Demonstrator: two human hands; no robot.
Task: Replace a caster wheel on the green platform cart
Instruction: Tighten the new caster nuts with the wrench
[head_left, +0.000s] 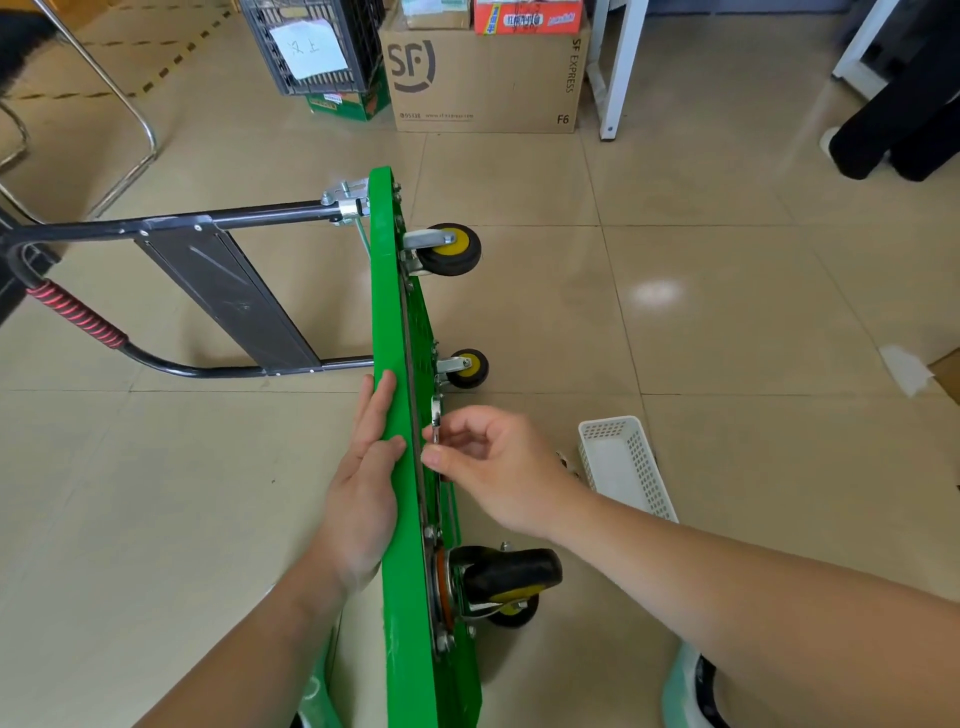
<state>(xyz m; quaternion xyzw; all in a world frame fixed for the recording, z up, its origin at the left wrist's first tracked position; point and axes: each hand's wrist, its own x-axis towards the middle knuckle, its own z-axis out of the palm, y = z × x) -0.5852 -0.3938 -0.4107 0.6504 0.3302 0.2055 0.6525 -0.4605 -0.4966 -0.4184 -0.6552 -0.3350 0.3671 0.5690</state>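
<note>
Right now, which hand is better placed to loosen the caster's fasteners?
Right hand: it is on the wheel side and pinches a small metal tool near the caster. The left hand lies flat on the green deck, apparently steadying it.

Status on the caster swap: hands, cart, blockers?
Left hand flat against green cart, which is tipped on edge. Right hand pinches small wrench at its underside. White basket on floor beside, not in the way.

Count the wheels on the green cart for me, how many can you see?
4. Two at the far end: the top wheel and the lower wheel. Two at the near end: the big wheel and, partly hidden behind it, the small wheel.
</note>
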